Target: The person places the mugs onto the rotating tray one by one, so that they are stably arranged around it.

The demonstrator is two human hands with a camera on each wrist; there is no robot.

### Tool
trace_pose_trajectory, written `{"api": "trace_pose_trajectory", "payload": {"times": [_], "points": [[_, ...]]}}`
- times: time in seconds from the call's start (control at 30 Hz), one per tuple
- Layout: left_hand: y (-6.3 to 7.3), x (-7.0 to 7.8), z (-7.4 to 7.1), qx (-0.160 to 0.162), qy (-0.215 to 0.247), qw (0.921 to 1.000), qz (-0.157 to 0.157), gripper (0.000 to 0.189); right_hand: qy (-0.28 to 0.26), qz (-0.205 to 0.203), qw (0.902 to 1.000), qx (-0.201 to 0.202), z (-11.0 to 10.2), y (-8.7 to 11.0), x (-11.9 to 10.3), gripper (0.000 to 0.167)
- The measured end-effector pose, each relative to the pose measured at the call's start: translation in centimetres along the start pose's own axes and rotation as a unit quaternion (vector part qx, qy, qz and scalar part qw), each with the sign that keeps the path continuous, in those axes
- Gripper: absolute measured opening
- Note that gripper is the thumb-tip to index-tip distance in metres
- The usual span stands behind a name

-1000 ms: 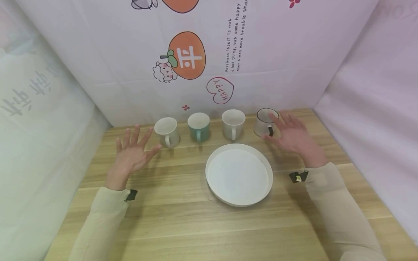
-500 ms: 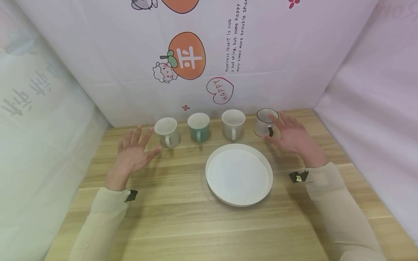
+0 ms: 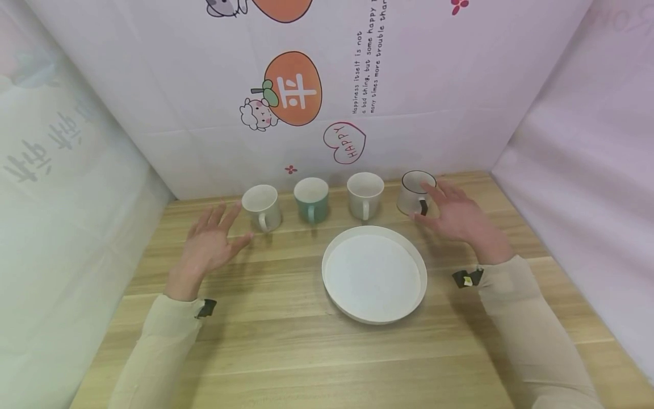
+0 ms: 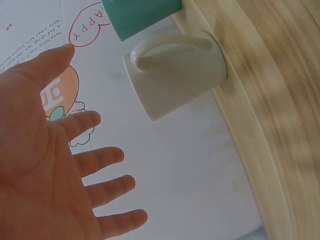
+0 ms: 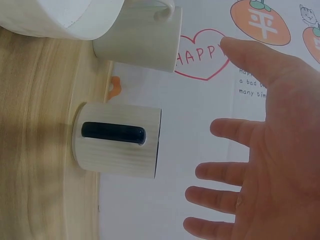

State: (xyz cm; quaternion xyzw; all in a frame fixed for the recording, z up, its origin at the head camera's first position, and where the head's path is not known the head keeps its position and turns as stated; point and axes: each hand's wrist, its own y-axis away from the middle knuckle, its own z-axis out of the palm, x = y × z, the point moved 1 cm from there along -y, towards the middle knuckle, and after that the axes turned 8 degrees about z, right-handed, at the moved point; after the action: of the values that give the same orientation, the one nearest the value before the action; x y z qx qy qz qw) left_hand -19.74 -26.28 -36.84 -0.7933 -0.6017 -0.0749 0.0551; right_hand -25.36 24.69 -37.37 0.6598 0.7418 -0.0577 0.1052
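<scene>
Fingers [image 4: 102, 160] are spread, left hand [image 3: 206, 247] near a white cup [image 3: 268, 211], right hand [image 3: 455, 218] near a black-handled cup [image 5: 117, 157]; both cups stand on the desk [image 3: 286, 358]. It's best to grip the handles [image 5: 114, 133] gently.

Four mugs [image 3: 319, 208], upright in a row

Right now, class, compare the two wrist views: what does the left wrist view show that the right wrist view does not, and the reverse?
Only the left wrist view: the left hand, the teal mug and the leftmost pale mug.
Only the right wrist view: the right hand, the black-handled mug, part of the white tray and another pale mug.
Both: the wooden tabletop and printed backdrop.
</scene>
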Motion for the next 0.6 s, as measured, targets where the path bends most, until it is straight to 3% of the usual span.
{"api": "trace_pose_trajectory", "payload": {"times": [0.43,0.6], "points": [[-0.21,-0.04,0.24,0.036,0.012,0.9990,0.025,0.078,-0.022,-0.001,0.9997,-0.012,0.06,-0.11,0.05,0.082],[-0.25,-0.12,0.33,0.032,0.012,0.9991,0.026,0.075,-0.023,-0.001,0.9996,-0.015,0.10,-0.20,0.18,0.081]]}}
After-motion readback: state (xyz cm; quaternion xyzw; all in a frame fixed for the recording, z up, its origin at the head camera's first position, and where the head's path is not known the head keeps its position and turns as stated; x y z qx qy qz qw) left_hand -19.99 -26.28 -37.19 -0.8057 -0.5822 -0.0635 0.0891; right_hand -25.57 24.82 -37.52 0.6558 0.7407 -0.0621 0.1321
